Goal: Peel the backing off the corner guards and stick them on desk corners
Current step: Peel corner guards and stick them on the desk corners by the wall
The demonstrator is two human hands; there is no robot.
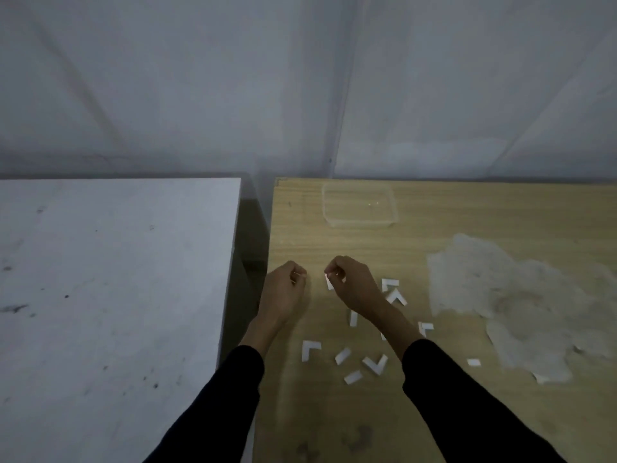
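- A person's two hands, in black sleeves, are raised over a wooden table (434,412), seen from a head camera looking down.
- The right hand (354,284) has its fingers (335,268) curled. Thumb and forefinger pinch a small white corner guard (330,283) by its top edge, so it hangs just above the table.
- The left hand (287,289) is near it but apart from it. Its curled fingertips pinch a pale sliver (298,277). This may be peeled backing, but it is too small to tell.
- More loose guards (310,349) lie scattered on the wood under and beside the wrists. Some are L-shaped and some are short straight pieces.
- Handling, as a judgement:
  - The guards look very light and thin, and bendable rather than stiff.
  - They suit a fingertip pinch at an outer edge or at the end of one leg.
  - Once a guard is bared, its sticky face would cling to skin, so fingers belong on the smooth outer face.
  - The backing probably lifts best from a corner picked up with a fingernail.
- A clear plastic tub (359,205) sits at the far side of the table, and crumpled clear wrapping (517,295) lies to the right.
- A white table (100,279) stands to the left across a narrow gap.
- The wooden table's far left corner (279,184) is in view.
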